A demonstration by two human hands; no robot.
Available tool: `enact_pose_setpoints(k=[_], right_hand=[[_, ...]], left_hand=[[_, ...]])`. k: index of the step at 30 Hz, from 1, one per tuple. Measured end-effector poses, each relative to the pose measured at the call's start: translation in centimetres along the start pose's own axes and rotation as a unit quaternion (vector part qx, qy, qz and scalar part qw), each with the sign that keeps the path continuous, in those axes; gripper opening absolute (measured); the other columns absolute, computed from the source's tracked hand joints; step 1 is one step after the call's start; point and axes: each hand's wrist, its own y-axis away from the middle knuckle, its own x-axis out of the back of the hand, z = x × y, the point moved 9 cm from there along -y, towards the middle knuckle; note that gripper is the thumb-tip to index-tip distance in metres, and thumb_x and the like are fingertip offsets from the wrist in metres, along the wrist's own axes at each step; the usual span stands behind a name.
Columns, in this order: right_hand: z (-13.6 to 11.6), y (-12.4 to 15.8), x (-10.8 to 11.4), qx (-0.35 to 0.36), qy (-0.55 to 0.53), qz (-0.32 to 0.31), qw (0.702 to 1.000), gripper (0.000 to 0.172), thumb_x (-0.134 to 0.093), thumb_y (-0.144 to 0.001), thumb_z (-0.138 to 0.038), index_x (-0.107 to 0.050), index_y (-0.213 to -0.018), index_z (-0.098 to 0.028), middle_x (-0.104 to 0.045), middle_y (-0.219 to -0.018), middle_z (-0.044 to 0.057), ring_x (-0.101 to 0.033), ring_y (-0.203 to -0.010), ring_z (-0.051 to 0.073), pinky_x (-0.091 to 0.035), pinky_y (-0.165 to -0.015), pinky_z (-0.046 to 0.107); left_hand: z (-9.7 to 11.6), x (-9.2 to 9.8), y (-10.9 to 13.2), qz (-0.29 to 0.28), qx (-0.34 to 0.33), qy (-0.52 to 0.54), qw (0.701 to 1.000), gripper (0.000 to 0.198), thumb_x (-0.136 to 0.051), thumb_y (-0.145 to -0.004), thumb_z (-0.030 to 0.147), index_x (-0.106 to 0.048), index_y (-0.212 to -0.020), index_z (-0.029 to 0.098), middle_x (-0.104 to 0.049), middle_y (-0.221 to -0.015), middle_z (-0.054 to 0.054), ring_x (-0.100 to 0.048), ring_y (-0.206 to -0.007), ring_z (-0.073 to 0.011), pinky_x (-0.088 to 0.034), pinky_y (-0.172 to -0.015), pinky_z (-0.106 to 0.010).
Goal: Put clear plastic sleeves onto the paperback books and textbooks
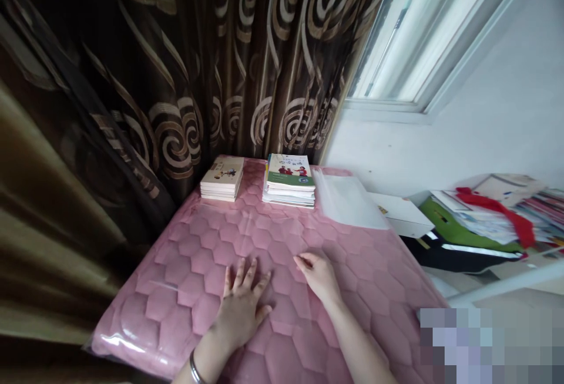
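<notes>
A table covered with a pink hexagon-patterned cloth under clear plastic [176,307] fills the middle of the view. On it, faint edges show a clear plastic sheet [282,234] lying flat. My left hand [241,307] rests palm down with its fingers spread, pressing at the sheet's lower left. Just to the right, my right hand [318,275] is closed in a pinch at what looks like the sheet's right edge. The held edge itself is barely visible. Beyond both hands stand a stack of cream books [222,178] and a taller stack of booklets [289,178].
Translucent white sheets [350,199] lie at the table's right rear corner. Past the right edge are a white box [403,214], a green folder [445,219] and piled papers with a red strip [502,214]. A patterned curtain [247,49] hangs behind and left.
</notes>
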Motion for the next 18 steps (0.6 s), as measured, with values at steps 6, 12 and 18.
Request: enact_pose_setpoints(k=[6,12,18], right_hand=[[1.6,0.4,3.5,-0.038,0.063,-0.028,0.997,0.033,-0.053,-0.072,-0.050,-0.066,-0.060,-0.023,-0.071,-0.063,0.003,-0.064,-0.063,0.022,-0.042,-0.058,0.027],[3.2,0.9,6.4,-0.067,0.053,-0.033,0.996,0.040,-0.052,-0.069,-0.055,-0.059,-0.050,-0.021,-0.068,-0.057,0.005,-0.062,-0.061,0.021,-0.040,-0.053,0.026],[2.6,1.2,6.2,-0.088,0.056,-0.043,0.994,0.035,-0.052,-0.066,-0.048,-0.056,-0.045,-0.021,-0.064,-0.052,0.003,-0.058,-0.056,0.019,-0.039,-0.053,0.025]], left_hand=[[1.2,-0.4,0.2,0.001,0.019,0.014,1.000,0.068,-0.051,-0.087,0.035,-0.021,-0.148,0.030,-0.017,-0.155,-0.008,-0.014,-0.142,-0.0333,-0.027,-0.110,-0.056],[2.8,-2.0,0.9,0.033,-0.014,0.003,0.999,0.068,-0.053,-0.087,0.038,-0.024,-0.148,0.026,-0.015,-0.156,-0.009,-0.020,-0.141,-0.0310,-0.029,-0.111,-0.051],[3.2,-2.4,1.1,0.060,-0.014,-0.007,0.998,0.066,-0.049,-0.087,0.043,-0.026,-0.147,0.027,-0.016,-0.156,-0.009,-0.016,-0.142,-0.0315,-0.022,-0.114,-0.053]])
